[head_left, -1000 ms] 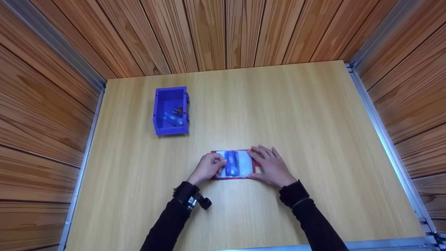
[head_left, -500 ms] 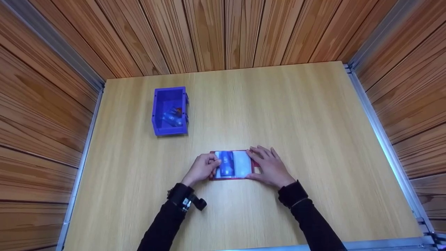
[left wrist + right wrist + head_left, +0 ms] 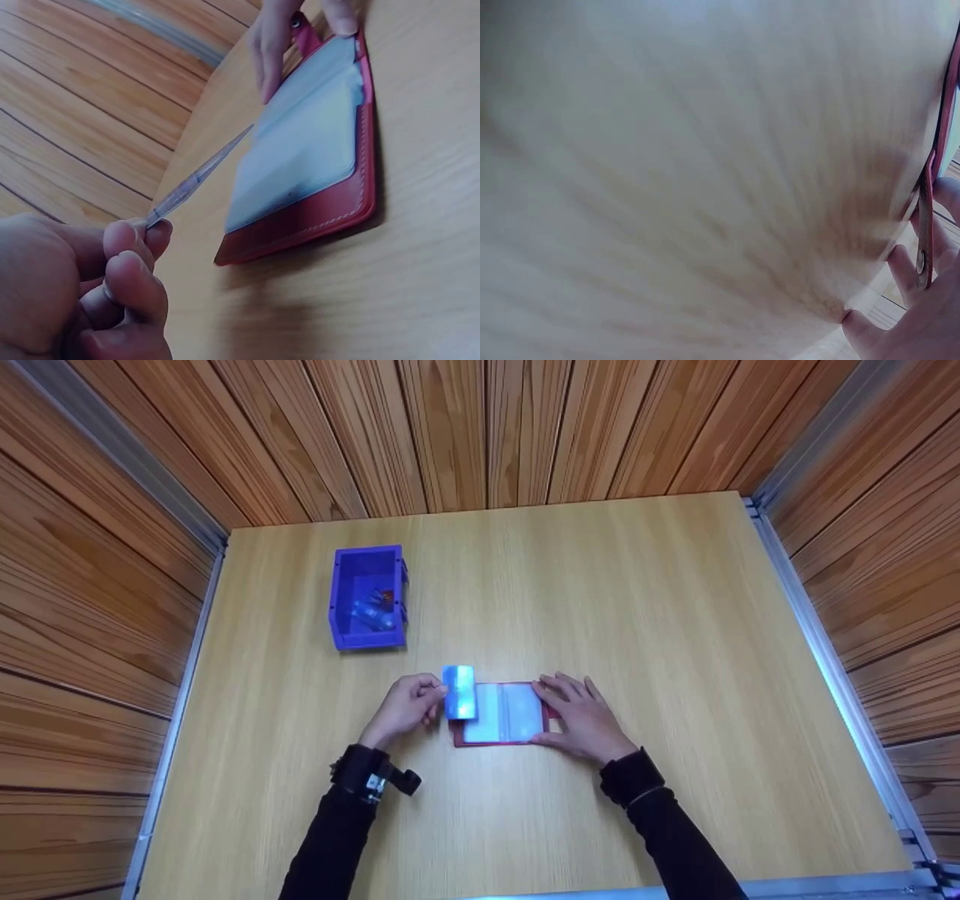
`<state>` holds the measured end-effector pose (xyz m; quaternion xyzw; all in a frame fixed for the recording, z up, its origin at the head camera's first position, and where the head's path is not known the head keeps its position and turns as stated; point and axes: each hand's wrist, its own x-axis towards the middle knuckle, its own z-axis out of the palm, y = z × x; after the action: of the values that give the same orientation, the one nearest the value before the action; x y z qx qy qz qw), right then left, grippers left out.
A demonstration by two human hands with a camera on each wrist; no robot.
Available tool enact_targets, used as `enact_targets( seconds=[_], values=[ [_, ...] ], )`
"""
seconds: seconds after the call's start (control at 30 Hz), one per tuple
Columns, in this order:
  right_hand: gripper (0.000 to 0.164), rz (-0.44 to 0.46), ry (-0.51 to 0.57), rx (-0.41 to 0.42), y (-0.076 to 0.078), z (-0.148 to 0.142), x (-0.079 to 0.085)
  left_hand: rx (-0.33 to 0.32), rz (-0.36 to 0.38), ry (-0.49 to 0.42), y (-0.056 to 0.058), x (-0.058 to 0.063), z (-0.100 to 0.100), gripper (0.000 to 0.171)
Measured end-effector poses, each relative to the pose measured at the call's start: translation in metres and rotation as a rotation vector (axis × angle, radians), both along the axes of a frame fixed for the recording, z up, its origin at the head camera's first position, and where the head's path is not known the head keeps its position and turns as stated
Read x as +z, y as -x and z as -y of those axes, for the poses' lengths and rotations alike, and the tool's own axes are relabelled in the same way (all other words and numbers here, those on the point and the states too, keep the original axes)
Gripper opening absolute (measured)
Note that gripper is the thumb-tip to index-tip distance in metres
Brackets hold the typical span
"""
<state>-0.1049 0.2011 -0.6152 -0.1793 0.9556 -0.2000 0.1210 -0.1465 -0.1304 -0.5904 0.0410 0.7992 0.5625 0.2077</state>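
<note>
My left hand point(image 3: 409, 705) pinches a blue card point(image 3: 460, 694) between thumb and fingertips. In the left wrist view the card point(image 3: 189, 187) shows almost edge-on, raised beside an open red card holder point(image 3: 319, 212) with pale stitching. Clear plastic sleeves point(image 3: 519, 714) lie spread inside the holder, and the card overlaps its upper left corner in the head view. On the holder's right edge rests my right hand point(image 3: 583, 718), fingers extended and spread, thumb near the lower corner. Under that hand the holder's red strap with a snap button point(image 3: 925, 240) sticks out.
A purple-blue plastic bin point(image 3: 369, 643) stands at the back left of the wooden table point(image 3: 600, 585). Inside lie a clear bluish object point(image 3: 373, 617) and something small and orange. Wood-plank walls point(image 3: 517, 431) with metal rails border the table.
My left hand has drawn the blue card up and left, off the sleeves where it lay, baring the left sleeve. The right hand stays in place on the holder.
</note>
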Motion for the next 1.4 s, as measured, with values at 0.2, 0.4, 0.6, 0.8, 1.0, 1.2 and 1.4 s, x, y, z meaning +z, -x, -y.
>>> enact_targets(
  seconds=[0.2,0.4,0.6,0.8,1.0,1.2,1.4],
  values=[
    [0.095,-0.008,0.006,-0.001,-0.001,0.0,0.0,0.171,0.017,-0.066,0.006,0.007,0.014,0.016],
    [0.094,-0.008,-0.002,0.002,-0.001,0.0,0.001,0.368,-0.1,-0.097,0.02,0.017,0.03,0.017],
    [0.094,-0.015,-0.007,-0.002,0.0,0.0,0.001,0.503,-0.209,-0.114,0.044,0.026,0.048,0.02],
    [0.095,-0.007,0.015,0.004,-0.001,0.0,0.0,0.618,-0.239,-0.063,0.067,0.032,0.069,0.018],
    [0.095,-0.011,0.008,0.003,-0.001,0.0,0.001,0.718,-0.252,0.039,0.084,0.033,0.085,0.02],
    [0.096,-0.008,-0.003,-0.003,-0.001,0.001,0.002,0.731,-0.226,0.193,0.093,0.034,0.09,0.023],
    [0.096,-0.004,0.0,-0.002,-0.001,0.0,0.002,0.728,-0.217,0.259,0.099,0.036,0.087,0.025]
  ],
)
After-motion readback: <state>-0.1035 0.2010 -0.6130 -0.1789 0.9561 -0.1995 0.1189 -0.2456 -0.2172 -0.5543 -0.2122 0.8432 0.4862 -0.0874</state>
